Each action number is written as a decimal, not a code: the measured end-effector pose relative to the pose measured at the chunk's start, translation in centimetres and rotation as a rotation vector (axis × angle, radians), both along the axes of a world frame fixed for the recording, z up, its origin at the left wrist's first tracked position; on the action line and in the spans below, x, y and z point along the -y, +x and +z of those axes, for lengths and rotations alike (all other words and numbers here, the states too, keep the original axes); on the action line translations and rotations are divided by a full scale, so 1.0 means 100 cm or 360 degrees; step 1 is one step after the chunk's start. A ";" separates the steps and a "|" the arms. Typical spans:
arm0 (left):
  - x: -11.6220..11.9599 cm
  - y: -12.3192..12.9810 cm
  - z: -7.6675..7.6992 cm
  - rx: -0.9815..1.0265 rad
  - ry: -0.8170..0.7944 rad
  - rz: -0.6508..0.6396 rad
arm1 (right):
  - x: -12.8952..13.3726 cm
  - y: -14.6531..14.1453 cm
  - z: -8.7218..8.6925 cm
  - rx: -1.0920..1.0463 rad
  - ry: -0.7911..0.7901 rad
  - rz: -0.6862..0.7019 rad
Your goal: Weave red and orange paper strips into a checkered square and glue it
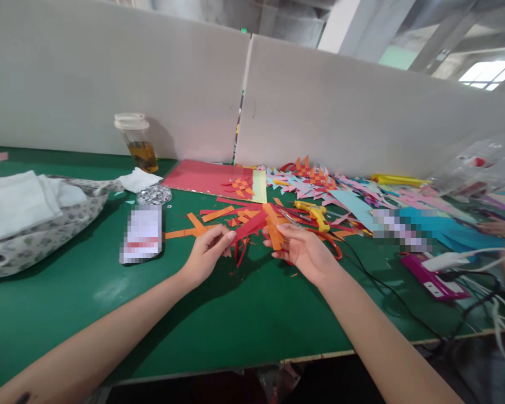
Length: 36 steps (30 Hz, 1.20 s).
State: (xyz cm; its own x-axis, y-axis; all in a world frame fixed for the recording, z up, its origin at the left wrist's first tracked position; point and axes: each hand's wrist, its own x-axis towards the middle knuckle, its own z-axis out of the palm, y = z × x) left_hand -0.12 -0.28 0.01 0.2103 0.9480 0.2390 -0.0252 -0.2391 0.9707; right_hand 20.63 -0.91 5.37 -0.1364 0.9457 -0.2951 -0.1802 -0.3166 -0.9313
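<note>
My left hand (210, 249) pinches the near end of a red paper strip (249, 225) between thumb and fingers. An orange paper strip (274, 227) is held upright in my right hand (301, 247), and the red strip's far end meets it. Both hands are raised a little over the green table, at its middle. Behind them lie loose orange paper strips (219, 214) and red ones. Beyond my right hand are a yellow glue gun (313, 212) and scissors (292, 216), partly covered. A woven orange-and-red paper fish (240, 185) rests on a red sheet (193, 177).
On the left are a phone (142, 234), a cloth bundle (37, 230) and a lidded cup of tea (139, 143). Rightward lie paper scraps (303, 182), blue paper (437, 224), a magenta power strip (435, 280) with cables, and another person's hand (503, 227). Grey partitions (340, 106) back the table.
</note>
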 end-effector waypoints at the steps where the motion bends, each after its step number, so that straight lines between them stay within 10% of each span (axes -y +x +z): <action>1: 0.000 0.000 0.000 0.0000 0.0001 -0.0001 | 0.000 0.000 0.000 -0.0009 -0.0007 -0.0009; 36: 0.000 0.006 0.007 0.0455 -0.0522 -0.0186 | 0.006 -0.013 -0.006 0.0226 -0.0063 0.0433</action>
State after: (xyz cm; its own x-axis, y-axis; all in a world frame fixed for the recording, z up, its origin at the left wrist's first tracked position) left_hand 0.45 -0.26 0.69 0.2897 0.9571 -0.0062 -0.3117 0.1005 0.9448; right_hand 19.30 -1.49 4.73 -0.3379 0.8675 -0.3651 0.0475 -0.3717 -0.9271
